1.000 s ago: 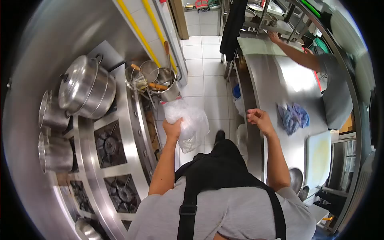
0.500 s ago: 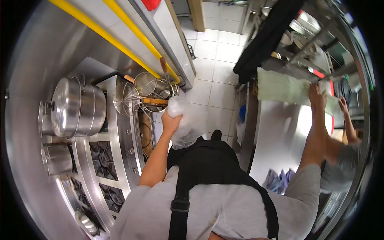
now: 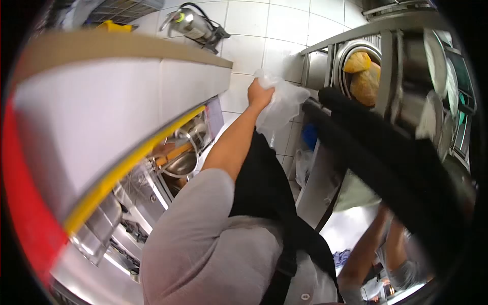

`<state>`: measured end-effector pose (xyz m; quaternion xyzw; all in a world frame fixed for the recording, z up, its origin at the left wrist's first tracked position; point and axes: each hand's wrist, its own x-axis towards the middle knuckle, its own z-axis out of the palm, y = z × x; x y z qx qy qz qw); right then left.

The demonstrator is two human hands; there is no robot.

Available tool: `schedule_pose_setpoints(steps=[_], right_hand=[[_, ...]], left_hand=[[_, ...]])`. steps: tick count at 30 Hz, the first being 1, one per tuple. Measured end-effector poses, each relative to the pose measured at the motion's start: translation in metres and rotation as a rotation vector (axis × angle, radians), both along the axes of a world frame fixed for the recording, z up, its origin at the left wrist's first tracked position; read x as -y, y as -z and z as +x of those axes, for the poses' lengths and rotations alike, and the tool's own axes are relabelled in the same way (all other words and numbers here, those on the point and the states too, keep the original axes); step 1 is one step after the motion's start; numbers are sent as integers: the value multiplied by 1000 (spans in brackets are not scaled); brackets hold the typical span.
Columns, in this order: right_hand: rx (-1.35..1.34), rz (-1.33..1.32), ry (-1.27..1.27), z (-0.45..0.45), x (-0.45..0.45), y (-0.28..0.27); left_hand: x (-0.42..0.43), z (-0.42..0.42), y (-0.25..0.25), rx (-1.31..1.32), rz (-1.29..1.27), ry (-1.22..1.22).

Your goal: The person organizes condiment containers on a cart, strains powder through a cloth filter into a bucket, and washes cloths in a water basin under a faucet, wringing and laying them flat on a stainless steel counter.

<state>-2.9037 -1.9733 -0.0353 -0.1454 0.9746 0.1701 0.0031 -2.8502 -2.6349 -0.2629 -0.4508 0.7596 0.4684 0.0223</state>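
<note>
My left hand (image 3: 261, 95) is closed around the bunched top of a clear plastic bag (image 3: 284, 104), which hangs over the tiled floor. On the right, my right forearm (image 3: 362, 246) reaches toward a pale green cloth (image 3: 356, 193) on the metal worktop (image 3: 351, 223). A long black cloth (image 3: 376, 142) hangs in front and hides the fingers of my right hand, so its grip cannot be made out. Beside my forearm, its reflection shows in a shiny surface.
Strainers and a steel bowl (image 3: 183, 165) stand by the stove on the left, below a yellow pipe (image 3: 147, 155). A white partition (image 3: 122, 96) juts in. A fire extinguisher (image 3: 195, 28) is on the floor ahead. At right, a metal rack holds a pot (image 3: 339, 66) with yellowish contents.
My view has turned left and moved forward past the stove. My left hand has carried the plastic bag forward. My right hand, earlier on the green cloth, is now behind the black cloth.
</note>
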Motion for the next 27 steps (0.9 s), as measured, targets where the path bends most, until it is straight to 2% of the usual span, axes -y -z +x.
schedule_pose_setpoints(steps=[2,5,6,9,10,12,14,16,23,24,26,27], right_hand=[[106,-86,280,73,31,2],[254,-63,478,128,81,-1],[294,-47,550,150,92,-7],[376,-6,660,171,114,-15],[398,3,685,175,121,-17],[438,15,719,180,132,-20],[461,29,743,186,136,-24],[480,33,757,190,140,-26],[428,0,705,203,134,-3],[417,-8,685,204,135,4],[378,-27,638,201,135,21],[355,-15,597,188,138,30]], left_hand=[[-4,-77,40,21,-12,16],[-34,-170,89,59,-124,31],[-51,-196,105,45,-92,18],[-115,-238,159,-161,39,64],[-142,-236,192,-94,81,298],[-160,-223,186,202,22,759],[-153,-234,166,417,35,1120],[-190,-226,247,193,-13,1033],[-160,-232,185,-16,445,817],[-154,-227,168,-76,348,755],[-144,-210,139,-239,-136,591],[-135,-194,134,-270,-199,528]])
